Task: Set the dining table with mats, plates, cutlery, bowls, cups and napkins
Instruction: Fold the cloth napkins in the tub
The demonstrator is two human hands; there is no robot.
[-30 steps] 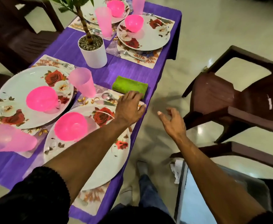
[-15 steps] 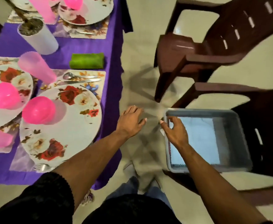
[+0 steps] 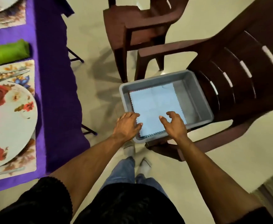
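Hands over a grey tub [image 3: 195, 81] on the seat of a brown chair [image 3: 239, 65], right of the table. Left hand [image 3: 127, 125] on the tub's near left rim, fingers loosely bent, tips touching the scalloped edge of a pale blue napkin [image 3: 156, 104] lying flat inside; cannot tell whether pinching it yet. Right hand [image 3: 174, 125] just above the napkin's near edge, fingers spread and curled, holding nothing.

Far left: table under a purple cloth [image 3: 54, 78], with a floral plate [image 3: 11, 126] on a floral mat [image 3: 30, 67], cutlery [image 3: 8, 73] at the mat's far end, a fork [image 3: 4, 172] at its near end, and a folded green napkin [image 3: 6, 52] beyond the mat. Second brown chair [image 3: 137, 25] further off.

Step in hand, judged: fetching a napkin from the tub, with plates and cutlery already laid. Next move likely calls for pinching one layer by its near edge, lifting it free of the tub walls, then carrying it left to a place setting.
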